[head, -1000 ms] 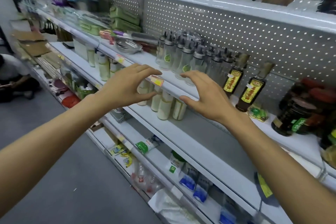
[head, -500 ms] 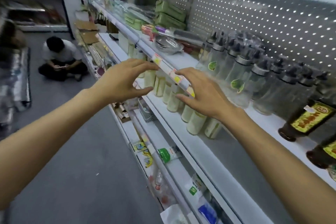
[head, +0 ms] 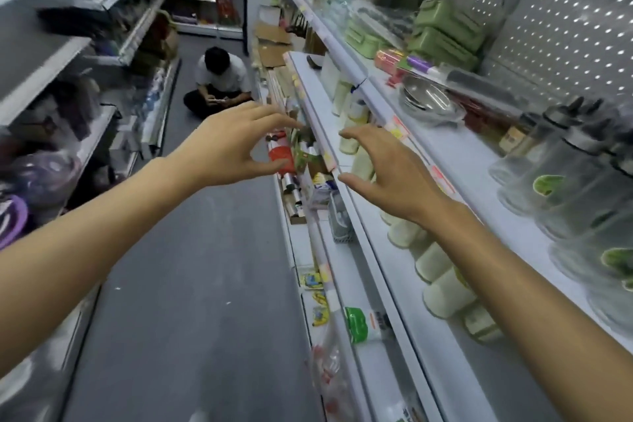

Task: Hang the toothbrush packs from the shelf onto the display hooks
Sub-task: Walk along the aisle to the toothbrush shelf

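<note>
Aisle: grey smooth floor, white metal shelves at right, perforated back panel.
Left hand: centre, fingers loosely curved, grasping nothing.
Right hand: same, empty.
Toothbrush packs: cannot be made out.

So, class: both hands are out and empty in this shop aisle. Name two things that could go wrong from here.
1. The right hand hangs close above the pale cups under the forearm; a careless reach could topple them.
2. A person sitting on the floor takes up part of the aisle ahead, so walking on while watching the shelves risks a collision.

The left hand holds nothing; no toothbrush packs can be made out.
</note>
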`<state>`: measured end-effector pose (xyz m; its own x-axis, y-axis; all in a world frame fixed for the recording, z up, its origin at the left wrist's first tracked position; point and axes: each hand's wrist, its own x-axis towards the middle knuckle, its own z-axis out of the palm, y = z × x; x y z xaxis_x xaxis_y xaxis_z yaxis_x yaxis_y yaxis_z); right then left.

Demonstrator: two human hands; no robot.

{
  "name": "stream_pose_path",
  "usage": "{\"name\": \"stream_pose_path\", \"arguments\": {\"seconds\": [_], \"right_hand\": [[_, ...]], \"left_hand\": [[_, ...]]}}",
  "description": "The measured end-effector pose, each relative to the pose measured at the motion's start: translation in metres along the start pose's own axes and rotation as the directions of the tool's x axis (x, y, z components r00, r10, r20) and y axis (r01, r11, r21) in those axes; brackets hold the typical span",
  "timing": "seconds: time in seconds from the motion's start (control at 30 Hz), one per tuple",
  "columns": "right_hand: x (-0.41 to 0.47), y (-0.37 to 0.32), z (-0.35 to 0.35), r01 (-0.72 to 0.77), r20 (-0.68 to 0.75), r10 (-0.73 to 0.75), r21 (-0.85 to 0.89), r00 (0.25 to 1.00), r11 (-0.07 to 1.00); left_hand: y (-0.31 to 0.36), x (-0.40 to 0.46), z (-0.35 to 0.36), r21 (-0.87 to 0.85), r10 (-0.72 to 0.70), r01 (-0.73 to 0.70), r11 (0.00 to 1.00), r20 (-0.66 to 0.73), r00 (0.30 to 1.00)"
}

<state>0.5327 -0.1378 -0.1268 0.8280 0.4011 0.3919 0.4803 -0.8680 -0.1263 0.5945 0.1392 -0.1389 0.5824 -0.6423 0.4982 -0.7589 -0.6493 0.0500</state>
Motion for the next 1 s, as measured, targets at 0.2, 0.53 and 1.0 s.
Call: {"name": "stream_pose_path", "arguments": {"seconds": [0.2, 0.53, 1.0], "right_hand": [[0.082, -0.005, 0.057, 0.063, 0.006, -0.063, 0.029, 0.998, 0.998], [0.214, -0.029, 0.14, 0.069, 0.045, -0.072, 0.065, 0.996, 0.995], [0.362, -0.1, 0.247, 0.373, 0.136, -0.407, 0.219, 0.903, 0.902]], "left_hand": [[-0.084, -0.004, 0.015, 0.011, -0.038, 0.037, 0.999, 0.015, 0.999], [-0.227, -0.007, 0.023, 0.007, -0.061, 0.061, 0.998, 0.072, 0.996], [-0.349, -0.111, -0.001, 0.125, -0.345, 0.335, 0.934, 0.07, 0.936]]}}
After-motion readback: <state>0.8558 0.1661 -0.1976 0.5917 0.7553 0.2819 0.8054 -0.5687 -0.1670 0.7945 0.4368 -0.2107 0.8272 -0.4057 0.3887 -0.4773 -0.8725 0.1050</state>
